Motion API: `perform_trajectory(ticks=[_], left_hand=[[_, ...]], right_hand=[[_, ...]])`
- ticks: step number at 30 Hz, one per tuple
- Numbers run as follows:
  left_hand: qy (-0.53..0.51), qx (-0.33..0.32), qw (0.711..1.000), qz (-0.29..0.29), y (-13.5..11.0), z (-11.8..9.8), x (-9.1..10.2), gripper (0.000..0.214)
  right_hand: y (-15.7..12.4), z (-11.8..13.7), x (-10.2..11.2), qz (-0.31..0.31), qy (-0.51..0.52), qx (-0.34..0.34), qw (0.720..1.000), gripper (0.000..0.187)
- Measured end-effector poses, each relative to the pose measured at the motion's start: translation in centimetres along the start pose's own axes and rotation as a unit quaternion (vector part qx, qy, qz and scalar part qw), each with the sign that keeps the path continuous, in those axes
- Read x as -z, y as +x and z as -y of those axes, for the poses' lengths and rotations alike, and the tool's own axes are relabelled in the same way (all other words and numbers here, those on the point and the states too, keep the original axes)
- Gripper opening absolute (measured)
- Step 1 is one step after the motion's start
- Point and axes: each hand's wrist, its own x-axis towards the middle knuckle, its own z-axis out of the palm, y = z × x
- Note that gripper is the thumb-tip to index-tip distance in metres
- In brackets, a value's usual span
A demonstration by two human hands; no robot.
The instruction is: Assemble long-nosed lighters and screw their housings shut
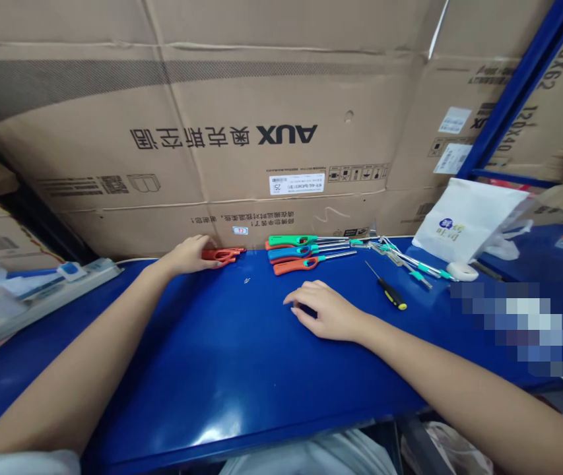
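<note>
At the back of the blue table, my left hand (189,256) has its fingers and thumb closed around orange plastic lighter handle pieces (224,256). Nothing is in my right hand (328,311), which rests on the tabletop with thumb and fingers apart. Just beyond it lie several long-necked gas lighters: a green one (288,241), a blue one (286,253) and an orange one (296,265), their metal tubes pointing right. A black and yellow screwdriver (391,293) is to the right of that hand. Loose metal lighter tubes with teal ends (407,258) lie behind the screwdriver.
A large cardboard sheet (231,86) stands along the table's back edge. A white paper bag (469,218) and a roll of tape (462,271) are at the right. A white power strip (38,307) lies at the left. A blurred patch covers part of the right side.
</note>
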Motion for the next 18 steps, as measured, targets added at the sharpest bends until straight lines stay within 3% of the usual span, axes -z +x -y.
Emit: perform_trajectory(ticks=[8,18], left_hand=[[-0.006,0.017,0.996,0.088,0.0,0.0,0.6,0.058],[0.014,0.014,0.992,0.124,0.3,-0.9,0.6,0.048]], right_hand=[[-0.2,-0.4,0.4,0.000,-0.008,0.004,1.000,0.023],[-0.1,0.0,0.8,0.031,-0.024,0.004,0.999,0.027]])
